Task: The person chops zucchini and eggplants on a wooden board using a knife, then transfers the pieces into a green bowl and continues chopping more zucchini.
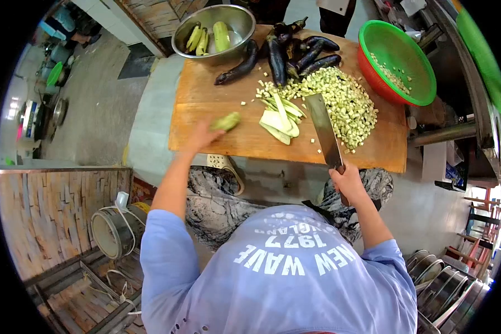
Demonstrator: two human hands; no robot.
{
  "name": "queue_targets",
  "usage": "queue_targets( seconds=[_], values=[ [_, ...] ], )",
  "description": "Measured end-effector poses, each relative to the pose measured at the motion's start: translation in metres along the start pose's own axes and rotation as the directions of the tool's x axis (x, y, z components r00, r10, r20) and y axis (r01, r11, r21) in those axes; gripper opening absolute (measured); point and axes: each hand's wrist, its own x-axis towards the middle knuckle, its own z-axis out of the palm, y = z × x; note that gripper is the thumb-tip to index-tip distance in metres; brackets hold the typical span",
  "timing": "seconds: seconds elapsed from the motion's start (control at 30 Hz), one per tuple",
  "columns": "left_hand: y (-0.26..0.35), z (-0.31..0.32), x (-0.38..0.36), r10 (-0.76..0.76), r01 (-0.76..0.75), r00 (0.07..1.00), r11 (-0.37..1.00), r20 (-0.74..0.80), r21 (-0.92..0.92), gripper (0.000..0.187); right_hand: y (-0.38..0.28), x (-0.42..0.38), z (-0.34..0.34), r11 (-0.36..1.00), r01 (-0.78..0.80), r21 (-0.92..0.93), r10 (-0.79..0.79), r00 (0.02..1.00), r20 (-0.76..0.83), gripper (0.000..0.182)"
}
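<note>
My left hand (202,135), smeared by motion, is closed on the end of a pale green peeled eggplant piece (226,121) near the cutting board's left front. My right hand (346,181) grips a cleaver (325,128) by its handle at the front edge. The broad blade points away from me over the board, between long eggplant slices (278,119) and a big heap of diced eggplant (342,100). Behind these lie several whole dark purple eggplants (277,62) on the wooden cutting board (197,106).
A metal bowl (236,50) with peeled eggplants stands at the board's far left corner. On the far right, a green colander (398,42) holding some dice sits in a red basket (370,75). A bucket (108,234) stands at lower left, stacked metal pans (442,286) at lower right.
</note>
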Motion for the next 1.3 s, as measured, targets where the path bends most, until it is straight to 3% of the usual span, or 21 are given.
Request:
queue_targets(
  seconds=[0.03, 0.13, 0.27, 0.37, 0.47, 0.67, 0.77, 0.87, 0.97, 1.07, 1.17, 1.3],
  values=[
    [0.004, -0.017, 0.003, -0.014, 0.015, 1.0, 0.993, -0.015, 0.12, 0.048, -0.002, 0.0, 0.0, 0.998, -0.008, 0.057, 0.007, 1.0, 0.012, 0.012],
    [0.04, -0.024, 0.016, 0.327, -0.288, 0.935, 0.925, -0.138, 0.247, 0.042, -0.007, 0.001, 0.004, 0.997, -0.018, 0.073, 0.017, 1.0, 0.011, 0.013],
    [0.104, 0.025, 0.049, 0.461, -0.505, 0.858, 0.837, 0.226, 0.209, 0.036, -0.006, 0.004, 0.011, 0.99, 0.011, 0.142, -0.015, 1.0, 0.025, 0.012],
    [0.114, 0.058, 0.064, 0.49, -0.518, 0.853, 0.836, 0.181, 0.178, 0.037, -0.012, -0.002, 0.012, 0.991, 0.03, 0.133, -0.036, 0.999, 0.041, 0.012],
    [0.127, 0.045, 0.06, 0.415, -0.452, 0.882, 0.88, 0.224, 0.148, 0.042, -0.016, -0.008, 0.012, 0.994, 0.038, 0.106, -0.041, 0.999, 0.029, 0.011],
    [0.12, 0.036, 0.045, 0.504, -0.586, 0.8, 0.772, 0.325, 0.246, 0.043, -0.004, -0.001, 0.017, 0.999, 0.027, 0.045, -0.029, 0.998, 0.049, 0.013],
    [0.119, 0.037, 0.043, 0.509, -0.561, 0.82, 0.806, 0.263, 0.189, 0.041, 0.006, 0.008, 0.02, 0.994, 0.104, -0.037, -0.101, 0.993, 0.062, 0.015],
    [0.114, 0.032, 0.039, 0.573, -0.65, 0.751, 0.729, 0.327, 0.216, 0.04, -0.01, 0.008, 0.02, 0.977, 0.196, -0.086, -0.188, 0.978, 0.095, 0.016],
    [0.091, 0.017, 0.011, 0.536, -0.552, 0.831, 0.764, 0.148, 0.334, 0.036, -0.032, 0.008, 0.021, 0.994, 0.094, -0.05, -0.084, 0.981, 0.173, 0.018],
    [0.065, -0.001, -0.013, 0.408, -0.397, 0.912, 0.863, 0.03, 0.312, 0.034, -0.053, 0.012, 0.033, 0.985, 0.115, -0.132, -0.079, 0.965, 0.252, 0.021],
    [0.058, 0.0, -0.028, 0.437, -0.368, 0.883, 0.871, -0.172, 0.326, 0.034, -0.052, 0.034, 0.056, 0.972, 0.158, -0.176, -0.085, 0.928, 0.363, 0.022],
    [0.071, 0.031, -0.014, 0.536, -0.463, 0.758, 0.844, -0.371, 0.271, 0.033, -0.041, 0.06, 0.069, 0.948, 0.158, -0.275, -0.067, 0.947, 0.313, 0.023]
  ],
)
